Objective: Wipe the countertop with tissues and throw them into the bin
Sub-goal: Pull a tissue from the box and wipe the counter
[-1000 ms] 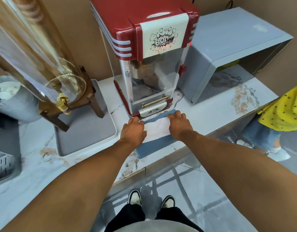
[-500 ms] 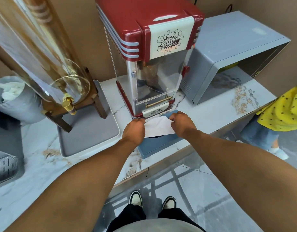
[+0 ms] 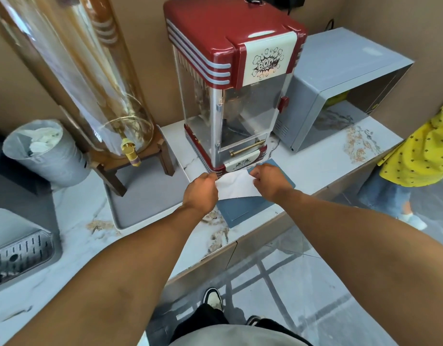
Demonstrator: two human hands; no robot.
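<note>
A white tissue is stretched between my two hands above a blue tissue box near the front edge of the marble countertop. My left hand pinches the tissue's left edge. My right hand pinches its right edge. A grey bin lined with a bag stands at the far left of the counter, with crumpled white tissues inside.
A red popcorn machine stands right behind the tissue box. A glass drink dispenser on a wooden stand sits on a grey tray to the left. A grey microwave is at the right. A person in yellow stands at the far right.
Both hands have lifted the tissue up out of the blue box; it was lying flat on the box top a second ago. The view has tilted up slightly.
</note>
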